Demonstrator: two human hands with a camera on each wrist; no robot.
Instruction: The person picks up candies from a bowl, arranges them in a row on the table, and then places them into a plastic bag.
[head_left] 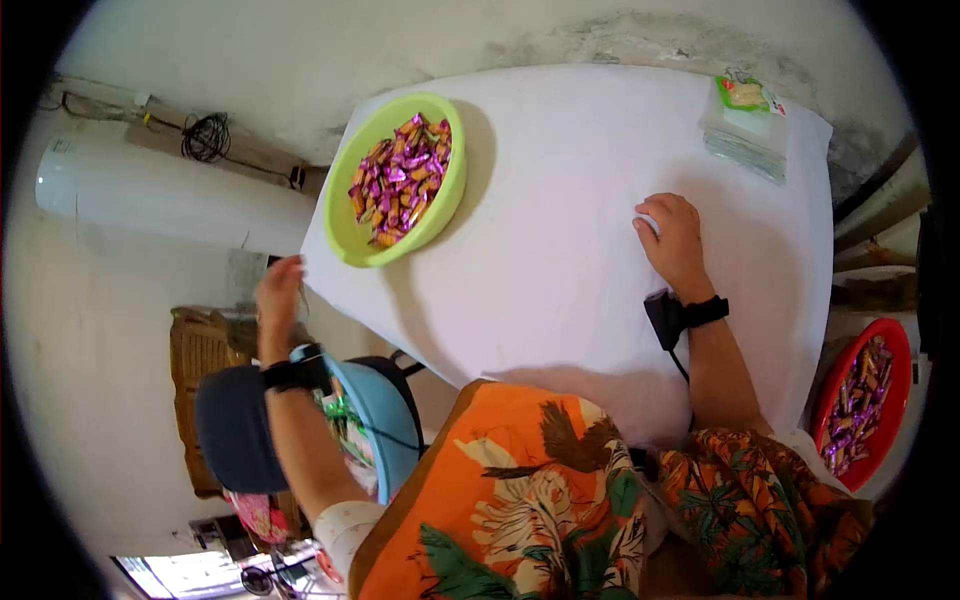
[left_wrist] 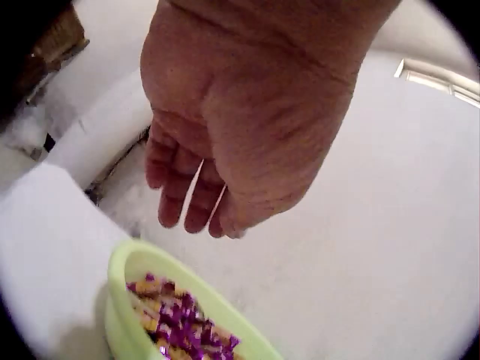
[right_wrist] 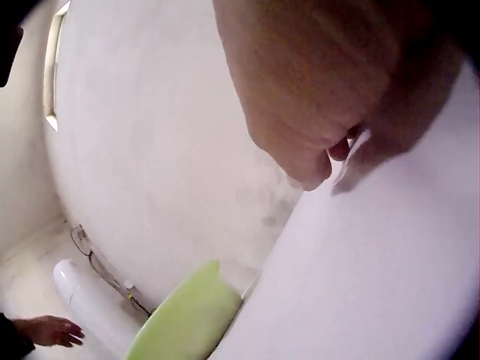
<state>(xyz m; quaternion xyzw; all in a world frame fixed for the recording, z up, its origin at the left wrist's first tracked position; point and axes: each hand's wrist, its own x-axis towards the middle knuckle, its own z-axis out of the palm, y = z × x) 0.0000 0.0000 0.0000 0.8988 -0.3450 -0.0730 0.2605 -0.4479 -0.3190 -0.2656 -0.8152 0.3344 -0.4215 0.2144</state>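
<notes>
My left hand (head_left: 279,295) is raised beside the table's left corner, just below the green basin (head_left: 345,225). In the left wrist view its fingers (left_wrist: 174,202) hang loosely, holding nothing. The basin stands at the table's far left, filled with candies (head_left: 400,180) in purple and orange wrappers. My right hand (head_left: 674,240) is over the right half of the white table, with its fingers loosely bent and nothing visible in them. Seen from the right wrist, the fingertips (right_wrist: 319,180) are close over the white cloth.
A stack of clear plastic bags (head_left: 745,150) with a green-labelled packet (head_left: 745,95) is at the far right corner. A red basin (head_left: 822,425) of wrapped candies stands right of the table. On the left are a blue tub (head_left: 398,420) with green-wrapped items and a dark chair back (head_left: 232,430).
</notes>
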